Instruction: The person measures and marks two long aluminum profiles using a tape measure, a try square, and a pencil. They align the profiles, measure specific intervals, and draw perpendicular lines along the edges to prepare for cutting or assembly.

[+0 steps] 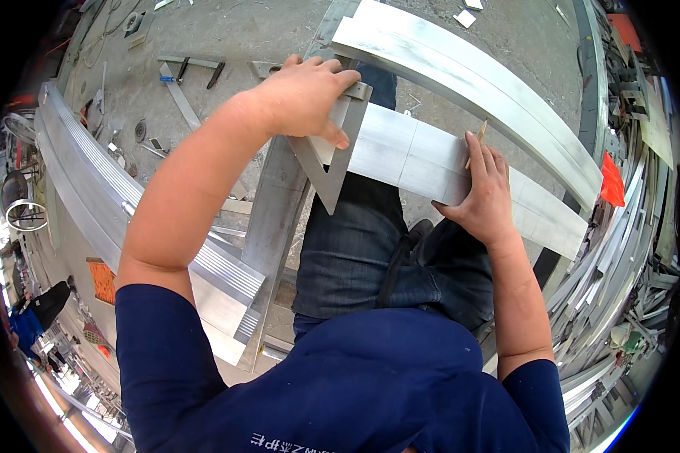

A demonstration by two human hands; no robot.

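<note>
A flat metal aluminium profile lies crosswise in front of my legs, with thin lines across its face. My left hand grips a grey metal triangle square, fingers over its far side and thumb on its near face. The square rests at the profile's left end, its pointed corner reaching past the near edge. On the profile's right part sits my right hand, thumb at the near edge and fingers bent toward the far side. A pencil sticks up from between those fingers.
A wider, silvery profile lies just beyond. Ribbed long profiles rest at the left, near a grey metal beam. Clamps and offcuts lie on the floor. Heaped metal strips and a red piece are at right.
</note>
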